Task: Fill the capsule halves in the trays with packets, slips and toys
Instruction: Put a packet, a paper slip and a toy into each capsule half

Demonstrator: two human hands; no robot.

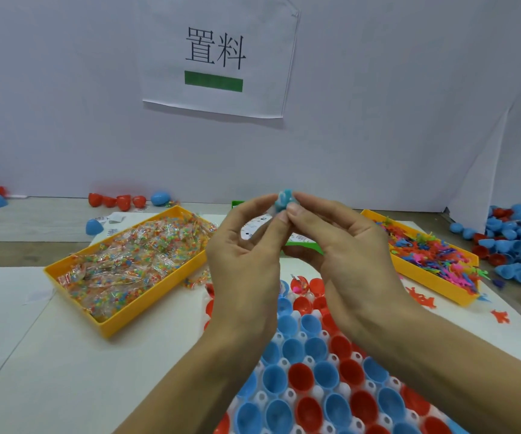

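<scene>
Both hands are raised above the far end of the white capsule tray (312, 394), which holds rows of red and blue capsule halves (325, 372). My left hand (243, 258) and my right hand (343, 245) meet at the fingertips and pinch a small light-blue toy (284, 198) between them. A few capsule halves at the tray's far end (300, 285) have something inside. The halves nearer to me look empty.
A yellow bin of clear packets with coloured beads (127, 264) lies to the left. A yellow bin of bright plastic toys (434, 258) lies to the right. A green bin with paper slips (300, 239) sits behind my hands. Loose capsule halves (516, 239) pile up at far right.
</scene>
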